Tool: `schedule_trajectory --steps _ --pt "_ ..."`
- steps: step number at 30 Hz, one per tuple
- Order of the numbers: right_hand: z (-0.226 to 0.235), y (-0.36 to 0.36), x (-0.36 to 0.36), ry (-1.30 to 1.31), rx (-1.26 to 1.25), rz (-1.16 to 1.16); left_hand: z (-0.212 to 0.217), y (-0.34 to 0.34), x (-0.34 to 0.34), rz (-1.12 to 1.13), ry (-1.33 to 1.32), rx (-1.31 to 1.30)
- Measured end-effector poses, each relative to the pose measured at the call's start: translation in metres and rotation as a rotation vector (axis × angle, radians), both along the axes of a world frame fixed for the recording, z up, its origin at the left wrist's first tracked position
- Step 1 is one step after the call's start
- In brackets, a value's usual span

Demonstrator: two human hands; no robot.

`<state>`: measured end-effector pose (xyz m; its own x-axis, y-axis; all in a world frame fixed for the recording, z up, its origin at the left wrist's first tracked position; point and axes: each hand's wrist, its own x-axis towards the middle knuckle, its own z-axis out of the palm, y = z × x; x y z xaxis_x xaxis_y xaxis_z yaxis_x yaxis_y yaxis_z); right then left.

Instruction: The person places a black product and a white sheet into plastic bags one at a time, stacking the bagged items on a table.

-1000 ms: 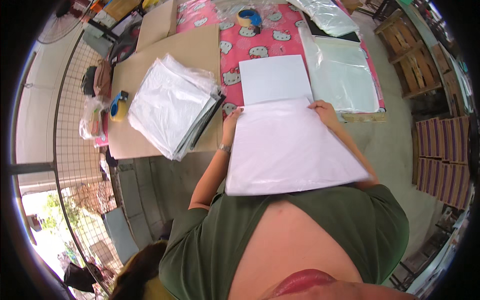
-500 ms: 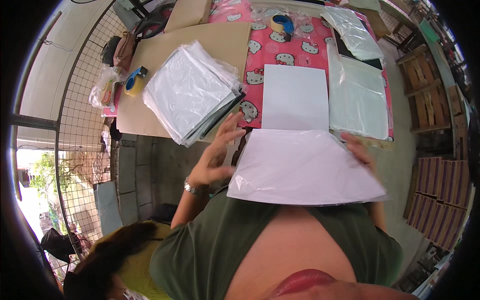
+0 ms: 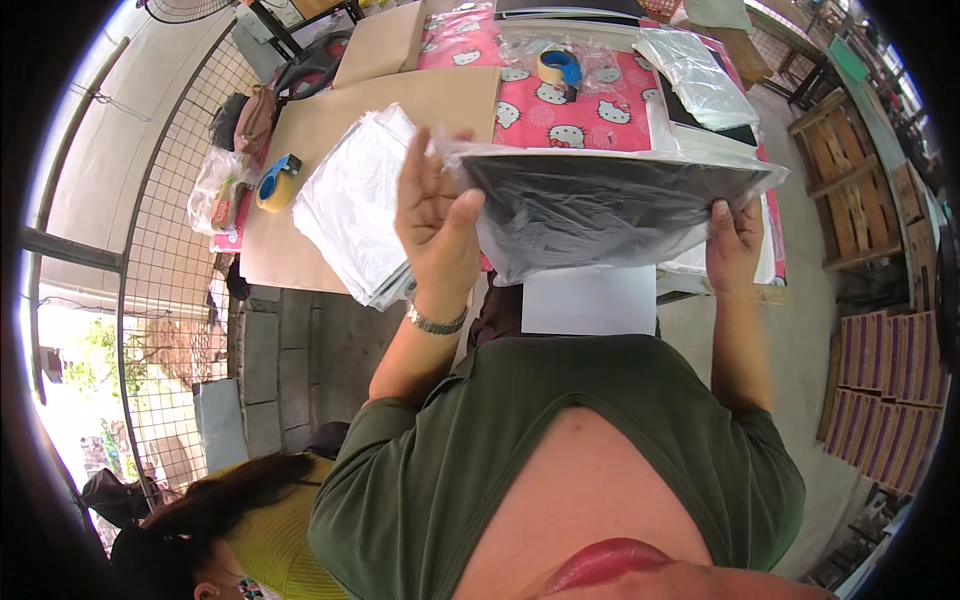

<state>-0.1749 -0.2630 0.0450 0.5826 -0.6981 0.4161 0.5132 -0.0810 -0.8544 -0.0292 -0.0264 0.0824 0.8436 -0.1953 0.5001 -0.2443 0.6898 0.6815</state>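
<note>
Plastic-bagged dark board (image 3: 610,205) is held up over the near edge of the surface (image 3: 340,130), its long axis running left to right between the hands. Left hand (image 3: 435,225) presses flat on its left end, fingers up; right hand (image 3: 733,245) clamps the right edge. White sheet (image 3: 590,300) lies below.

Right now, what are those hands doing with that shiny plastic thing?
A person holds up a flat dark board in a clear plastic bag, left hand at one end and right hand at the other. A white sheet lies below it, and a stack of clear plastic bags sits on the brown cardboard.
</note>
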Motion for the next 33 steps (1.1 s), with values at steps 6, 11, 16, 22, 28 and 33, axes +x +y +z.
schedule_trajectory --steps 6,11,16,22,28,33 --pt "-0.084 -0.01 0.003 0.217 -0.069 -0.059 -0.098 0.002 0.016 0.029 0.14 0.37" --pt "-0.108 -0.015 0.012 0.266 -0.102 -0.045 -0.086 -0.008 0.022 0.003 0.033 0.47" --pt "-0.036 -0.025 0.041 -0.004 -0.039 0.038 -0.021 -0.017 0.056 -0.015 0.055 0.248" --pt "-0.015 -0.034 0.054 -0.04 -0.103 0.011 0.017 -0.03 0.058 0.224 -0.084 0.231" --pt "-0.062 -0.023 0.042 0.124 -0.046 0.021 -0.01 -0.036 0.038 0.15 0.015 0.077" --pt "-0.143 -0.019 0.029 0.337 -0.122 0.007 -0.097 -0.02 0.038 0.083 0.003 0.593"
